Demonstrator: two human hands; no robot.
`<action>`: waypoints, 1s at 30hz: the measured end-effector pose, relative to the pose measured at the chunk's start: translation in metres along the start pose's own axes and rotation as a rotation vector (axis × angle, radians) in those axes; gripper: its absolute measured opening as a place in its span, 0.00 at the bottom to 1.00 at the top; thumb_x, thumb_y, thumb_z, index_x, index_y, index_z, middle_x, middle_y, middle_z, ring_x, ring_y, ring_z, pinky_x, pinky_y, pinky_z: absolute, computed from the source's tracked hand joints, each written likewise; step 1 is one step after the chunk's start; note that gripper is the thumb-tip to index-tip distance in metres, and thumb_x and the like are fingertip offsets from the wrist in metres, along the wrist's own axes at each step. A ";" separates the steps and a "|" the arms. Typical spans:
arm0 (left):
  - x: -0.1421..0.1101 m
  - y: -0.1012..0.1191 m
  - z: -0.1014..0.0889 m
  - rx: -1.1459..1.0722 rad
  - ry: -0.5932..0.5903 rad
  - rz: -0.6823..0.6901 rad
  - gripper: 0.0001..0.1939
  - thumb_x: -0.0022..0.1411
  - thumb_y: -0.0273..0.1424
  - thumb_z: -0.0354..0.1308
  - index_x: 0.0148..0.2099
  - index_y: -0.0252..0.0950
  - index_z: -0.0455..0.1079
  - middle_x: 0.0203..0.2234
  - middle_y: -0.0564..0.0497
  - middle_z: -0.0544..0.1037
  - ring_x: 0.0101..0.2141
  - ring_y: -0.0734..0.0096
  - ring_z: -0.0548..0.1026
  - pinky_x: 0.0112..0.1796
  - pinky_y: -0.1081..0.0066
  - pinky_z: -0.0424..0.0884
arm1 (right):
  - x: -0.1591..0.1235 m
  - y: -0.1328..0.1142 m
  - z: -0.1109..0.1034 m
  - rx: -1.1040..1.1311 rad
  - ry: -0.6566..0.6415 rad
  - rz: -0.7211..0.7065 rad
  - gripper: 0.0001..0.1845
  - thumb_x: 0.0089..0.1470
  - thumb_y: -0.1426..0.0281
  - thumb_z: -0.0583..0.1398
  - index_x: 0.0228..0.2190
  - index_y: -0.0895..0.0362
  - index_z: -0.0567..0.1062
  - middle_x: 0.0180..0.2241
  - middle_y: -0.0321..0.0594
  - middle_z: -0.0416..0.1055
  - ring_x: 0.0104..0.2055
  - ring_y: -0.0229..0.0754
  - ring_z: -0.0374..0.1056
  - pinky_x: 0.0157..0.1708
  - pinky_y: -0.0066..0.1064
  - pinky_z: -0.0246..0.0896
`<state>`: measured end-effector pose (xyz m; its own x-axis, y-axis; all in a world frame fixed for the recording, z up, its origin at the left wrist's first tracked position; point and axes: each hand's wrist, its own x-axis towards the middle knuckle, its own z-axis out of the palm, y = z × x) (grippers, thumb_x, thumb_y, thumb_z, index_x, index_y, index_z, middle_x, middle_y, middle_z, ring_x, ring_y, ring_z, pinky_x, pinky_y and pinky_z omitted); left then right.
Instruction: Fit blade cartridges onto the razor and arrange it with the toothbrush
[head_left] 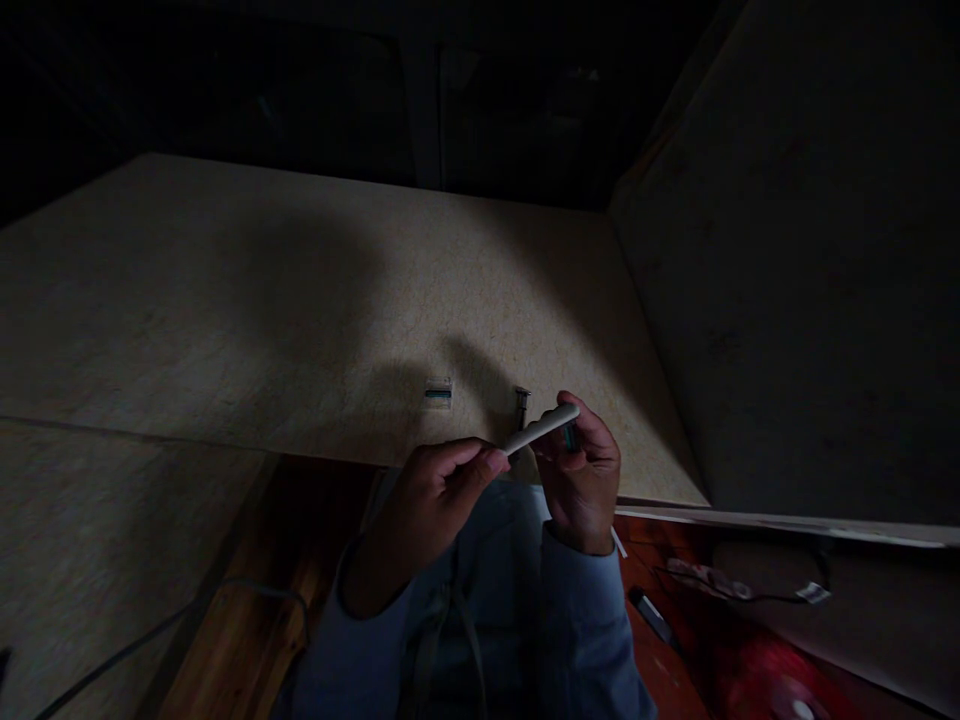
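My left hand (450, 490) pinches the lower left end of a slim, pale piece with a wavy upper edge (541, 428); its kind I cannot make out. At the other end, the fingers of my right hand (581, 470) close around it. A small dark and teal part (570, 437) shows under that end, within my right hand. Just beyond the piece, a razor (522, 398) lies on the tabletop with its head away from me, its handle partly hidden. Left of it rests a small clear case with a teal strip inside (439, 393).
The pale stone-patterned table (300, 300) meets an upright panel (810, 280) on the right. Below left are a wooden stool (225, 640) and a grey cable (142, 635). A dark slim object (654, 615) and a red bag (780, 675) are at lower right. Lighting is dim.
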<state>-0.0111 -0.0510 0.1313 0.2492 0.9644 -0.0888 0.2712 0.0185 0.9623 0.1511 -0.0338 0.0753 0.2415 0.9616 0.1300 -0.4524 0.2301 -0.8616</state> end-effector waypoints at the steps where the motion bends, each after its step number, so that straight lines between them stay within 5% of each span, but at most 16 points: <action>1: 0.001 -0.001 0.000 0.005 0.025 0.000 0.23 0.68 0.46 0.52 0.31 0.35 0.76 0.22 0.51 0.74 0.26 0.72 0.69 0.27 0.75 0.64 | 0.000 0.000 0.001 0.014 -0.017 0.000 0.27 0.37 0.49 0.74 0.41 0.44 0.83 0.26 0.32 0.69 0.24 0.34 0.57 0.27 0.29 0.60; 10: 0.002 -0.005 0.003 0.038 0.069 0.011 0.22 0.69 0.46 0.52 0.31 0.35 0.73 0.19 0.56 0.64 0.24 0.75 0.64 0.26 0.75 0.60 | -0.001 -0.002 0.004 0.049 -0.052 -0.024 0.25 0.39 0.52 0.75 0.41 0.43 0.83 0.21 0.29 0.65 0.24 0.34 0.55 0.24 0.27 0.56; 22: -0.002 -0.002 -0.006 0.009 -0.113 -0.035 0.22 0.67 0.45 0.53 0.34 0.33 0.78 0.18 0.56 0.67 0.22 0.76 0.62 0.23 0.75 0.57 | 0.003 0.002 -0.004 0.028 0.040 -0.048 0.23 0.43 0.56 0.74 0.43 0.46 0.82 0.27 0.32 0.72 0.26 0.34 0.62 0.31 0.28 0.64; 30: 0.006 -0.009 -0.002 0.014 0.040 -0.024 0.24 0.68 0.47 0.51 0.28 0.34 0.71 0.18 0.57 0.61 0.22 0.76 0.60 0.23 0.75 0.56 | 0.002 0.007 -0.005 -0.084 0.052 0.013 0.23 0.39 0.62 0.76 0.40 0.50 0.83 0.28 0.33 0.75 0.30 0.37 0.67 0.33 0.31 0.67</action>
<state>-0.0140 -0.0448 0.1224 0.2049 0.9735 -0.1012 0.2896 0.0385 0.9564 0.1528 -0.0311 0.0670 0.2811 0.9549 0.0951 -0.3828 0.2024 -0.9014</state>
